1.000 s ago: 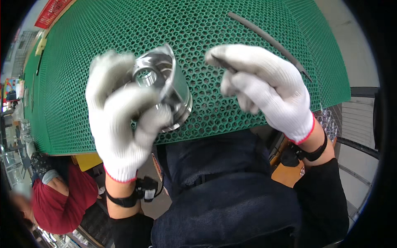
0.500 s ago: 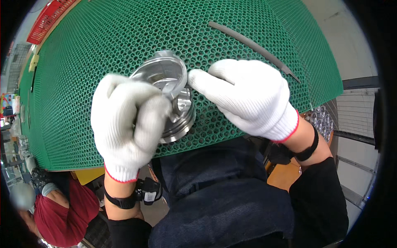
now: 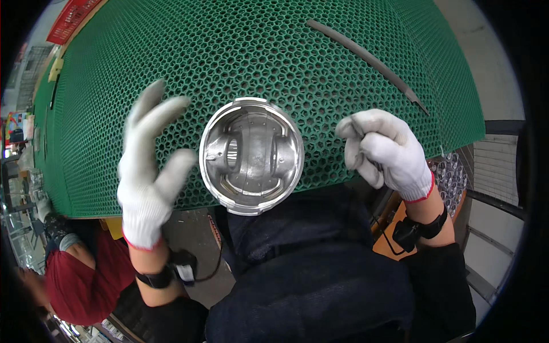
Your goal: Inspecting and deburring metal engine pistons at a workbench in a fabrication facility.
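A shiny metal piston [image 3: 251,157] stands on the green honeycomb mat [image 3: 240,51] near its front edge, its hollow side facing up. My left hand [image 3: 151,166], in a white knitted glove, is open just left of the piston, its fingers spread and the thumb close to the rim. To the right, apart from the piston, my gloved right hand [image 3: 384,151] has its fingers curled in. Its palm is hidden, so I cannot make out whether anything is inside. Beyond that hand lies a long grey strip-like tool [image 3: 366,56] with a thin dark tip.
Several more metal pistons [image 3: 449,178] sit below the mat's right edge. A red plastic basket [image 3: 70,22] stands at the far left. Another person in a dark red top [image 3: 86,280] is at the lower left. A yellow piece [image 3: 56,70] lies along the mat's left side.
The piston, tilted in my left hand before, now sits hollow side up on the mat. My left hand has let go and spread its fingers; my right hand has moved right and curled up.
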Available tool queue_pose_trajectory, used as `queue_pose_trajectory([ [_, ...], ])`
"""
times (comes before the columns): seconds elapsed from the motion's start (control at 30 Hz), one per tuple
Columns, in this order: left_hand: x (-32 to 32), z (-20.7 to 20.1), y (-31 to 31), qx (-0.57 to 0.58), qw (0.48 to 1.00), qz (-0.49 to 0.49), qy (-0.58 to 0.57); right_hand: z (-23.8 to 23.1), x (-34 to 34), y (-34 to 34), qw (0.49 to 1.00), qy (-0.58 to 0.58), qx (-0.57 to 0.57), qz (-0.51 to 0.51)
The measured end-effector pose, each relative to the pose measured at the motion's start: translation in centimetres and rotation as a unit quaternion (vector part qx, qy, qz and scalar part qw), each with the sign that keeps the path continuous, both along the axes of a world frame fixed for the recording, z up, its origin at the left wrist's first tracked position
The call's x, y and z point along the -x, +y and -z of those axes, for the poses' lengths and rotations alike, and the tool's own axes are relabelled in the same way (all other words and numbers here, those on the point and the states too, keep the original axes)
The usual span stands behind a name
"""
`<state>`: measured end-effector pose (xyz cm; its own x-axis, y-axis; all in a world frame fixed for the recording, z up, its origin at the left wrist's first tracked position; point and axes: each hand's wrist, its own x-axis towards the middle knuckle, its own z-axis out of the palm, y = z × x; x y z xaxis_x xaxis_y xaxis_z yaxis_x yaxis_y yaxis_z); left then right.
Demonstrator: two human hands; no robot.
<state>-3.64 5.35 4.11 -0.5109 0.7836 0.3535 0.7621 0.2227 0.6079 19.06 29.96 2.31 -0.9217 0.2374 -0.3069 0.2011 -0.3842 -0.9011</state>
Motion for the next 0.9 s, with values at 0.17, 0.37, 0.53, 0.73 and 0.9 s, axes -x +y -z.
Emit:
queue_pose_trajectory([
  [0.17, 4.6, -0.7, 5.1, 0.06, 0.951, 0.256, 0.16, -0.6, 1.6, -2.6, 0.994, 0.038, 0.026, 0.102],
  [0.37, -3.1, -4.5, 4.2, 0.019, 0.973, 0.174, 0.154, -2.5, -0.1, -3.5, 0.996, 0.011, -0.087, -0.017],
  [0.53, -3.5, -2.9, 3.9, 0.06, 0.958, 0.086, 0.268, -1.8, 3.8, -5.0, 0.905, 0.137, -0.401, -0.017],
  [0.73, -2.4, -4.5, 6.4, 0.128, 0.974, 0.063, 0.178, -1.4, 4.8, -5.3, 0.81, 0.19, -0.555, -0.032],
  [0.9, -0.2, -4.7, 8.4, 0.246, 0.955, 0.063, 0.155, -2.3, 4.4, -4.7, 0.642, 0.162, -0.743, -0.096],
])
